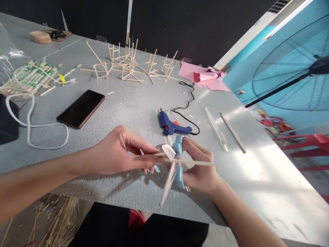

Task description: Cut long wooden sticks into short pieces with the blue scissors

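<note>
My left hand pinches a thin wooden stick that runs to the right across the blades of a pair of scissors. My right hand has its fingers through the light blue scissor handles, and the pale blades point down toward the table's near edge. Both hands hover above the grey table, close to its front edge. A blue hot glue gun lies on the table just behind the hands, its black cord trailing away.
Several stick frame structures stand at the back. A black phone and a white cable lie on the left beside a bag of sticks. Pink paper and two glue sticks lie on the right. Stick offcuts litter the floor.
</note>
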{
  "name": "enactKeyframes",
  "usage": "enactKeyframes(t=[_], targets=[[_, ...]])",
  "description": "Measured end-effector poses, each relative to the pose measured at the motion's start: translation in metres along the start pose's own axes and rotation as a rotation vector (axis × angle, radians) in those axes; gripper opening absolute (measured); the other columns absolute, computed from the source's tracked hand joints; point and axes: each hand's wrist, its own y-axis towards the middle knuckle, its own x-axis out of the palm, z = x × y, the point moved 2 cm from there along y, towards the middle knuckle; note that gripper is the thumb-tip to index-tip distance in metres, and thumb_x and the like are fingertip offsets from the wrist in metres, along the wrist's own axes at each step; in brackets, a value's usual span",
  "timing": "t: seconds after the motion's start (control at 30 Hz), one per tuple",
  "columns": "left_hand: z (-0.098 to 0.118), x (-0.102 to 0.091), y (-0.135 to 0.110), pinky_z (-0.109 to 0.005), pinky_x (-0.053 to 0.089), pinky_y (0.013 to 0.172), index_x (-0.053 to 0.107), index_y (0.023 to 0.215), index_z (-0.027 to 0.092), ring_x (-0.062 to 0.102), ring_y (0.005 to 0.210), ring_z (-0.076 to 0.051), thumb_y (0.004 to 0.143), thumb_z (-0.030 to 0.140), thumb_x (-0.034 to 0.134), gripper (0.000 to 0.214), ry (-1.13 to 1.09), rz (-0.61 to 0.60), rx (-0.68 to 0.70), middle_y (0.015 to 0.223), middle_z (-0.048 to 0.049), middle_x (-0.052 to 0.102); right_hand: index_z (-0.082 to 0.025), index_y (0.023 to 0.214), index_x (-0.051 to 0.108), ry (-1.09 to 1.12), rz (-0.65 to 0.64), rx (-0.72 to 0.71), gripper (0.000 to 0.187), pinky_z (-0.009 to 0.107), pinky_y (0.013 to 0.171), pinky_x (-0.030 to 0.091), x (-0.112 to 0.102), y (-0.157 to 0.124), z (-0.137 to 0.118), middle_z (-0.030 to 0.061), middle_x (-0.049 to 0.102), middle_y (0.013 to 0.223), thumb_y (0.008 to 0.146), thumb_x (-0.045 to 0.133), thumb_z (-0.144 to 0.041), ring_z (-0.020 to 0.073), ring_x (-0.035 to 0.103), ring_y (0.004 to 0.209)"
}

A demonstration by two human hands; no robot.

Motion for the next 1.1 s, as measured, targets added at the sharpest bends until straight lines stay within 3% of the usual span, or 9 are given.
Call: enactKeyframes(t=[0.43, 0.67, 0.83, 0.97, 1.1], targets=[[-0.0061, -0.0042, -0.0008, -0.021, 0.059, 0.057, 0.083, 0.09, 0.013, 0.069, 0.059, -0.013, 0.087, 0.019, 0.076, 0.009, -0.055, -0.019, -0.103, 0.068, -0.0041, 0.074, -0.025, 0.092, 0.055, 0.011, -0.023, -0.01, 0.019, 0.032, 0.052, 0.041, 0.0007, 0.0009, -0.0002, -0.0005, 0.054, 0.073, 0.079, 0.067, -0.017, 0.0175, 0.048, 0.062], [-0.0043, -0.0076, -0.0001, -0.022, 0.06, 0.054, 0.084, 0.085, 0.019, 0.071, 0.057, -0.014, 0.092, 0.025, 0.075, 0.013, 0.079, -0.051, -0.013, 0.066, -0.0027, 0.075, -0.024, 0.091, 0.054, 0.017, -0.028, -0.001, 0.021, 0.031, 0.053, 0.04, 0.0014, -0.0003, 0.0006, -0.0012, 0.051, 0.074, 0.076, 0.065, -0.015, 0.0163, 0.045, 0.062], [-0.0031, -0.0048, 0.0002, -0.022, 0.06, 0.056, 0.083, 0.081, 0.017, 0.069, 0.059, -0.014, 0.089, 0.032, 0.079, 0.018, -0.031, -0.053, -0.116, 0.066, -0.0043, 0.074, -0.024, 0.091, 0.055, 0.025, -0.017, 0.007, 0.02, 0.03, 0.054, 0.04, 0.0011, -0.0019, 0.002, -0.0015, 0.051, 0.075, 0.075, 0.064, -0.016, 0.0152, 0.045, 0.062], [-0.0027, -0.0031, 0.0001, -0.02, 0.058, 0.06, 0.084, 0.085, 0.017, 0.068, 0.061, -0.011, 0.084, 0.027, 0.082, 0.011, -0.104, -0.03, -0.227, 0.066, -0.003, 0.073, -0.023, 0.088, 0.056, 0.057, 0.001, 0.025, 0.019, 0.028, 0.052, 0.039, 0.0039, -0.0019, 0.0014, -0.0023, 0.051, 0.073, 0.073, 0.064, -0.015, 0.0138, 0.044, 0.059], [-0.0045, -0.0022, 0.0003, -0.021, 0.058, 0.061, 0.085, 0.092, 0.018, 0.067, 0.061, -0.011, 0.084, 0.022, 0.081, 0.01, -0.156, -0.011, -0.234, 0.07, -0.0029, 0.075, -0.023, 0.087, 0.057, 0.089, 0.01, 0.06, 0.021, 0.028, 0.051, 0.039, 0.0056, -0.0018, -0.0013, -0.0022, 0.054, 0.072, 0.071, 0.063, -0.012, 0.0134, 0.048, 0.058]])
